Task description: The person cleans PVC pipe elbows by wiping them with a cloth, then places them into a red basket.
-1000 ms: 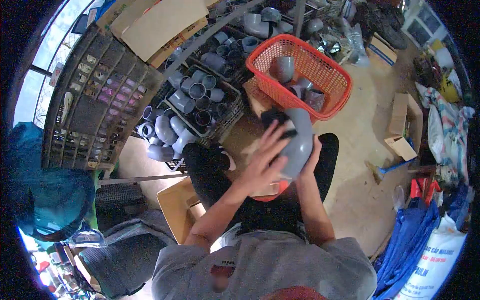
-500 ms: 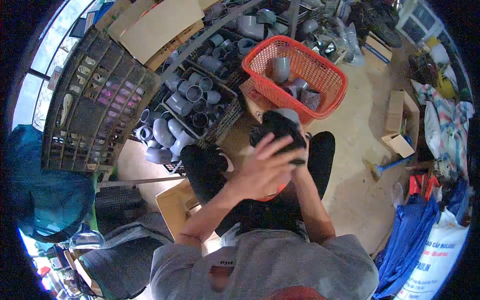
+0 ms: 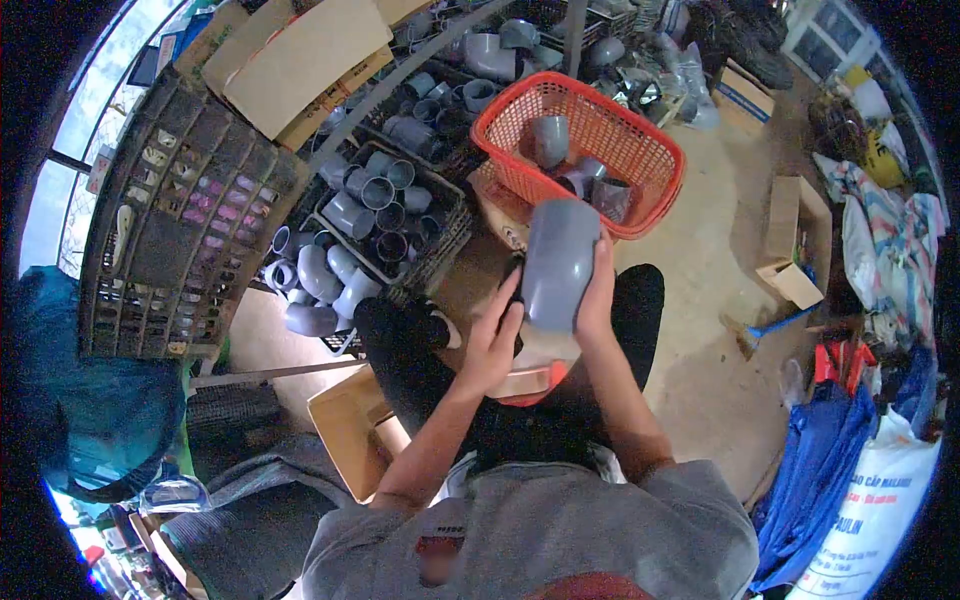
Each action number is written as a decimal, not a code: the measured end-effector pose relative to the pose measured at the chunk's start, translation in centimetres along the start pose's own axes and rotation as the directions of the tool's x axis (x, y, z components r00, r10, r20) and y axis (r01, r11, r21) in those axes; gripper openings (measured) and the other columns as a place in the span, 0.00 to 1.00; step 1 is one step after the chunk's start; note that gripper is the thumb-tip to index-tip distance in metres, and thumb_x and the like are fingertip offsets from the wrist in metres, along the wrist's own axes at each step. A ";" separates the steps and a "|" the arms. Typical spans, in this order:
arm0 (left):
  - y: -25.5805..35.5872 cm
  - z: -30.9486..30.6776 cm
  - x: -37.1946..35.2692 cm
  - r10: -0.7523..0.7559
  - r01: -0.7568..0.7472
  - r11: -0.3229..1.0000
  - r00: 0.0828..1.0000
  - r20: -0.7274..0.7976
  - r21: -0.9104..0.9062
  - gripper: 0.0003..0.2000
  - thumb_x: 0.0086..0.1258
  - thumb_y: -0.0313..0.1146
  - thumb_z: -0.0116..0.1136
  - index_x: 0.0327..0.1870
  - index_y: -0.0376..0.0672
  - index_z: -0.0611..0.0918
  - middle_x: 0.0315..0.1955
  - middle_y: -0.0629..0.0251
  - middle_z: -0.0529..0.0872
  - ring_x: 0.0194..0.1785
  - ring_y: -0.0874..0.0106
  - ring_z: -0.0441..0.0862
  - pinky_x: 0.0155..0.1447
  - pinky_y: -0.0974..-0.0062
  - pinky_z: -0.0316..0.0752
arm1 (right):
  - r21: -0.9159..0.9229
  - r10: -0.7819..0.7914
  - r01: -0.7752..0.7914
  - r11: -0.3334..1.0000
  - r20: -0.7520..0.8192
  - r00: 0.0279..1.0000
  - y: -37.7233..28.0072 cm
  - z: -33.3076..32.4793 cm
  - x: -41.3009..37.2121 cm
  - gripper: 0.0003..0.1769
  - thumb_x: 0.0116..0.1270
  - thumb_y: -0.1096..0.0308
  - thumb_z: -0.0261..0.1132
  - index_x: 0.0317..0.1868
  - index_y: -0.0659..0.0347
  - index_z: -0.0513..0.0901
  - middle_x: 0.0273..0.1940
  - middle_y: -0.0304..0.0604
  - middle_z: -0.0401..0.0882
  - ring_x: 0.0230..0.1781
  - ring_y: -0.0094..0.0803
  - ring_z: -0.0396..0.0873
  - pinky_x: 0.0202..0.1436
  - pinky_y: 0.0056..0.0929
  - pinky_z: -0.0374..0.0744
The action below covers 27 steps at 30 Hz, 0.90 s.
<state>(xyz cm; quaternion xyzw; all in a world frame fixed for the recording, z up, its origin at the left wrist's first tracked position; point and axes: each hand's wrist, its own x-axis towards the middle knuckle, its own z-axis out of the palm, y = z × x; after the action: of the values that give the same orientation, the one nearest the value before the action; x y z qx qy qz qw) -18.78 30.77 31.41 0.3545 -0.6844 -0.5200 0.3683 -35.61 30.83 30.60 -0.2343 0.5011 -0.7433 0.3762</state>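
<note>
A large grey plastic pipe fitting (image 3: 560, 265), smooth and shiny, is held up above my lap. My right hand (image 3: 597, 290) grips it along its right side. On the other side, my left hand (image 3: 488, 345) is closed with a piece of black cloth (image 3: 516, 284) pressed between its fingers and the fitting; most of the cloth is hidden. Just beyond stands a red plastic basket (image 3: 660, 165) containing several grey fittings (image 3: 550, 140). Below my hands, between my legs, shows a red-orange and beige object (image 3: 530, 383) I cannot identify.
Black crates (image 3: 455, 235) of grey fittings stand front left, with loose elbow fittings (image 3: 318, 275) beside them. A tall crate (image 3: 150, 240) leans at the left. An opened cardboard box (image 3: 345, 425) is by my left leg. Rightward are another box (image 3: 795, 235), a brush (image 3: 745, 335) and sacks (image 3: 860, 520).
The black cloth, which covered the fitting's upper side under my left hand, has moved down to its left side. The fitting's grey surface is now exposed and my left hand is lower.
</note>
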 end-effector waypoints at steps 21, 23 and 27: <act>-10.4 -2.7 -5.2 -0.398 0.353 0.884 0.912 -0.099 -0.305 0.21 0.70 0.18 0.55 0.64 0.42 0.78 0.59 0.63 0.82 0.62 0.67 0.78 0.68 0.70 0.70 | -0.016 0.038 -0.034 0.999 0.418 0.907 5.5 -0.7 9.7 0.27 0.74 0.59 0.63 0.68 0.58 0.66 0.56 0.49 0.77 0.51 0.40 0.84 0.54 0.41 0.85; -11.1 -3.5 -4.3 -0.407 0.286 0.716 0.912 -0.047 -0.636 0.22 0.69 0.19 0.56 0.64 0.41 0.76 0.61 0.65 0.78 0.65 0.69 0.75 0.70 0.70 0.67 | -0.264 0.348 -0.230 0.937 0.647 0.678 5.6 -0.2 4.7 0.35 0.70 0.65 0.68 0.73 0.59 0.65 0.62 0.48 0.76 0.59 0.36 0.78 0.60 0.39 0.80; -10.8 -3.7 -0.8 -0.279 0.210 0.869 0.955 -0.095 -0.447 0.20 0.69 0.23 0.57 0.63 0.42 0.77 0.58 0.63 0.80 0.65 0.70 0.75 0.70 0.72 0.68 | -0.477 0.399 -0.061 0.877 0.652 0.644 6.5 -1.3 -2.0 0.28 0.67 0.64 0.72 0.64 0.65 0.76 0.55 0.45 0.81 0.56 0.29 0.77 0.62 0.30 0.76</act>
<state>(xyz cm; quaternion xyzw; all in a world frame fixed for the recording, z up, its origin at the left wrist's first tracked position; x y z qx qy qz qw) -14.11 27.58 21.48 0.3875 -0.4702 -0.6718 0.4213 -33.20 31.75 24.20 -0.5188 0.4783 -0.4068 0.5801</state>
